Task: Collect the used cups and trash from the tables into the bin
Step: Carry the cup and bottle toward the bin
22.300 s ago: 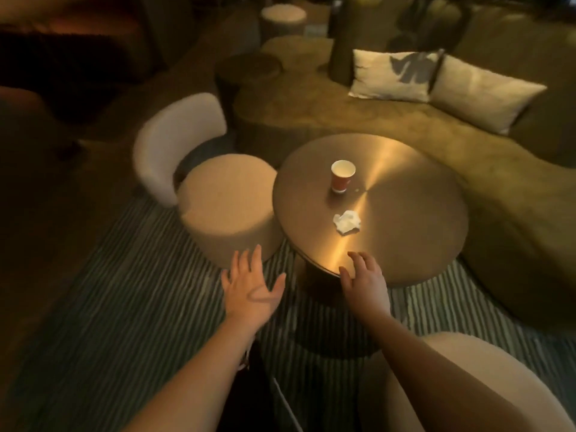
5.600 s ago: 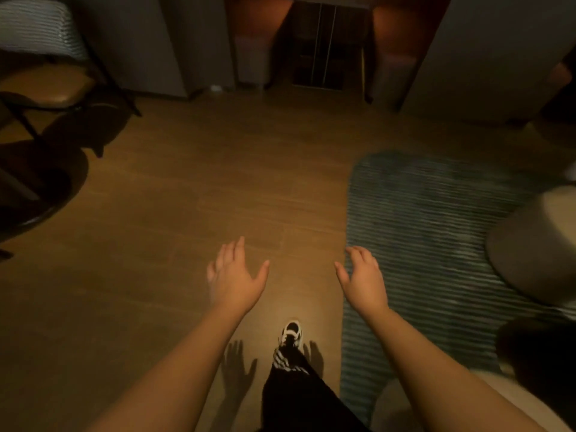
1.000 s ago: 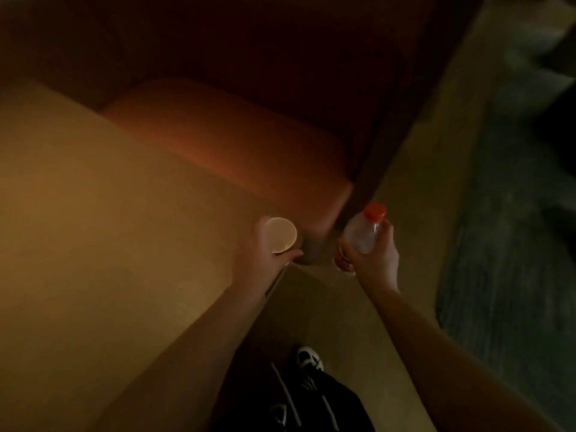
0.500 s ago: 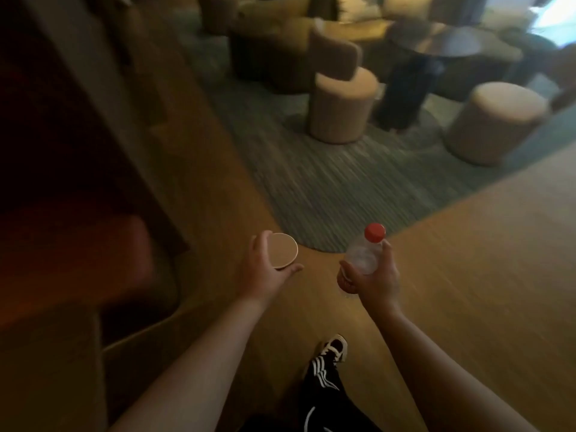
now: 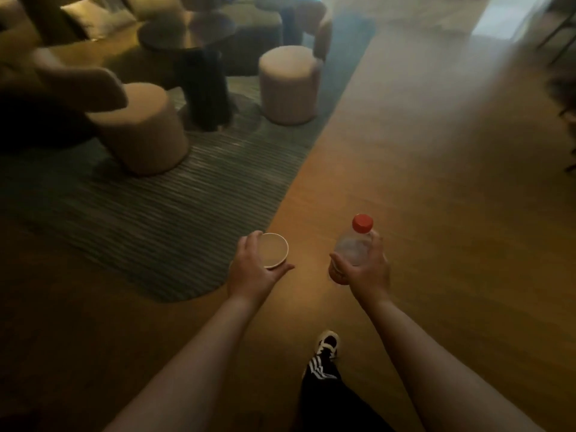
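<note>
Sneaker with white stripes, below a dark trouser leg, steps onto the wooden floor nearest the camera, between the two bare forearms. Just beyond it the left hand wraps around a paper cup, fingers curled about its far side and thumb underneath, the open mouth facing up; whether anything is inside cannot be told. Beside it, apart, the right hand grips a clear plastic bottle by its body, upright, its red cap poking out above the fingers. Both items hang over the floor. Ahead of the left hand lies a striped grey-green rug with a rounded corner. Farther out on that rug stand two round beige stools, one off to the left and one straight ahead of the hands, with a dark round desk on a thick pedestal between them. Past these, sofas and pale cushions blur in the dimness.
</note>
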Action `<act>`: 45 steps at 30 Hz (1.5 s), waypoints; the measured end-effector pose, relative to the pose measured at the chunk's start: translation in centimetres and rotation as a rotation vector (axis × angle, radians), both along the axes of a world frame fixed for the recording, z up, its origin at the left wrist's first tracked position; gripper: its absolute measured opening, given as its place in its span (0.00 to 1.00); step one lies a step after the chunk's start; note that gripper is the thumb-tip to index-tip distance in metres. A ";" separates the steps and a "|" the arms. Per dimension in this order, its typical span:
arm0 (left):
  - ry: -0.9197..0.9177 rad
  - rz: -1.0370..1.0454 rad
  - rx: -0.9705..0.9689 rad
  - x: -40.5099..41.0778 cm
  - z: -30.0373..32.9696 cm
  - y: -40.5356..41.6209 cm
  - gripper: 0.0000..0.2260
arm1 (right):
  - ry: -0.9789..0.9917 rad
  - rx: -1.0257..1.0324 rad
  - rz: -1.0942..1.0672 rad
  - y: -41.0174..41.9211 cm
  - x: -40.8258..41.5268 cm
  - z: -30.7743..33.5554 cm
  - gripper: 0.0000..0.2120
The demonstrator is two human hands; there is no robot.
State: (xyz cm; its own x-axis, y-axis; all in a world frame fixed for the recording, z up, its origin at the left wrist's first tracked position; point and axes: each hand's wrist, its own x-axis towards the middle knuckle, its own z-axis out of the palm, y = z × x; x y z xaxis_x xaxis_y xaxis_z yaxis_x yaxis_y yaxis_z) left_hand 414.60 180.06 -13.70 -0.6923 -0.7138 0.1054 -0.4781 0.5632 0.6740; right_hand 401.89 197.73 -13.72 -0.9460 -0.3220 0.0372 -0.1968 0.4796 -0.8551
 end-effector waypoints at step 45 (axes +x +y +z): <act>-0.040 -0.280 -0.027 -115.5 -0.6 -24.6 0.40 | -0.032 -0.017 -0.315 -20.7 -109.3 2.1 0.37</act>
